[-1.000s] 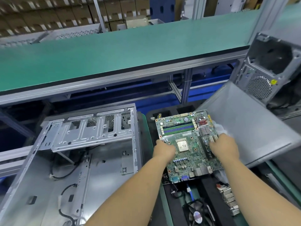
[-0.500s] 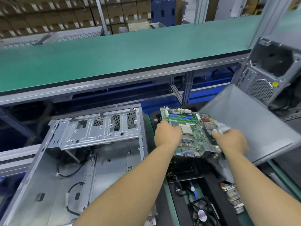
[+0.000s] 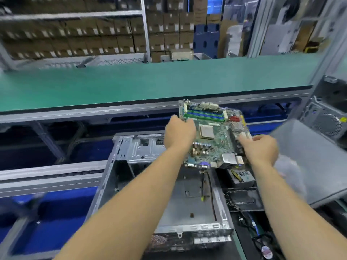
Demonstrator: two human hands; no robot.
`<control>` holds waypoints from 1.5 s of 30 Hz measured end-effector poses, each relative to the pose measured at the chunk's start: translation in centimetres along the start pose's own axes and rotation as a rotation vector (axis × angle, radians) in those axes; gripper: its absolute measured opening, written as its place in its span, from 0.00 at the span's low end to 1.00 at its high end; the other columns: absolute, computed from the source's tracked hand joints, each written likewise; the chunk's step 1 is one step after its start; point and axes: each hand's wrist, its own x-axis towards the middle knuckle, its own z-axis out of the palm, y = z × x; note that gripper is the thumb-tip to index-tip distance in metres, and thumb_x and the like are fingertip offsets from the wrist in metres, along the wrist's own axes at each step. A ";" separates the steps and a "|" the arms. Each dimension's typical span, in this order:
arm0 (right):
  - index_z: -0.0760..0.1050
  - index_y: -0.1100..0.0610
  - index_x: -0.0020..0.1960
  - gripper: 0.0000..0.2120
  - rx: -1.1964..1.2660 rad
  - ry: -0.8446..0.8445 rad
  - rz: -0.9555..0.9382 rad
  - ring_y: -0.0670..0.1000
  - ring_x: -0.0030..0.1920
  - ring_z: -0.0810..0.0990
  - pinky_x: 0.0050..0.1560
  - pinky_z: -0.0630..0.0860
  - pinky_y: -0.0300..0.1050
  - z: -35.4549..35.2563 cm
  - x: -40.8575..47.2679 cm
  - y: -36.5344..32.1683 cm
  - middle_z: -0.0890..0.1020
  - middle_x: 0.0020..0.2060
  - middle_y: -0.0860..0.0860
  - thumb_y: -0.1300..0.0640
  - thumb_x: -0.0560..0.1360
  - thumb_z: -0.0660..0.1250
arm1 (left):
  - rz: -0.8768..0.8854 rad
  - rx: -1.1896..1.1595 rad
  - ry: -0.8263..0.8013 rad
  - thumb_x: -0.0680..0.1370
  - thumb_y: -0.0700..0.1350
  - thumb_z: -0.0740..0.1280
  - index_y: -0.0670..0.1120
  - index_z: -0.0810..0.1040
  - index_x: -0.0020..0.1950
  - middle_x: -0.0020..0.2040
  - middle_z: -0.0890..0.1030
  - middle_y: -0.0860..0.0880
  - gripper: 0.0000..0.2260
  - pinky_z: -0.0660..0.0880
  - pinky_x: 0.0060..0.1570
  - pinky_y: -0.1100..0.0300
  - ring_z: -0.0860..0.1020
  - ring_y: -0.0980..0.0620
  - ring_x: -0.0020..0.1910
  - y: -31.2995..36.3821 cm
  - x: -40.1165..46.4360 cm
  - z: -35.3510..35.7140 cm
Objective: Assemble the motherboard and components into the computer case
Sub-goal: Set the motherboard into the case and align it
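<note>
Motherboard (image 3: 214,136), one of them, is hanging in the air w/ two hands on it, above the far right corner of the open computer case (image 3: 169,203) and tilted toward the person. Left hand (image 3: 179,133) is gripping the board's left edge, fingers curled over it near the RAM slots; right hand (image 3: 260,149) is pinching the right edge, thumb on top. Hands are sitting well apart, one per side.

One case is lying on its side below, open face up, w/ cables running along its floor and a drive cage (image 3: 142,147) at the far end. To the right, one grey side panel (image 3: 308,158) is leaning at a slant, and a 2nd case (image 3: 328,117) is standing behind it. One fan (image 3: 266,250) is sitting at bottom right among black trays. Green conveyor belt (image 3: 150,81) is stretching across behind, stacked cartons (image 3: 75,34) beyond it, too blurred to count.
</note>
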 end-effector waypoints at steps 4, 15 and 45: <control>0.75 0.58 0.32 0.20 -0.097 -0.118 -0.134 0.62 0.40 0.78 0.34 0.75 0.51 2.7 -5.4 -3.2 0.79 0.31 0.55 0.43 0.70 0.73 | -0.110 -0.007 0.066 0.79 0.50 0.60 0.47 0.65 0.37 0.32 0.69 0.51 0.12 0.60 0.29 0.59 0.66 0.52 0.28 -5.6 0.0 -5.7; 0.72 0.58 0.34 0.20 -0.523 -0.459 -0.291 0.53 0.30 0.77 0.30 0.69 0.41 1.3 -10.2 -8.0 0.78 0.29 0.51 0.42 0.69 0.73 | -0.231 0.202 -0.007 0.75 0.46 0.61 0.44 0.73 0.42 0.41 0.78 0.46 0.07 0.70 0.38 0.58 0.76 0.45 0.41 -10.8 -1.7 -14.2; 0.72 0.58 0.34 0.25 -0.876 -0.802 -0.228 0.55 0.35 0.77 0.43 0.76 0.46 3.6 -15.8 -4.0 0.77 0.32 0.52 0.39 0.77 0.67 | -0.366 0.410 -0.174 0.77 0.40 0.63 0.44 0.67 0.36 0.32 0.74 0.48 0.10 0.64 0.27 0.62 0.71 0.51 0.29 -17.7 -4.5 -13.0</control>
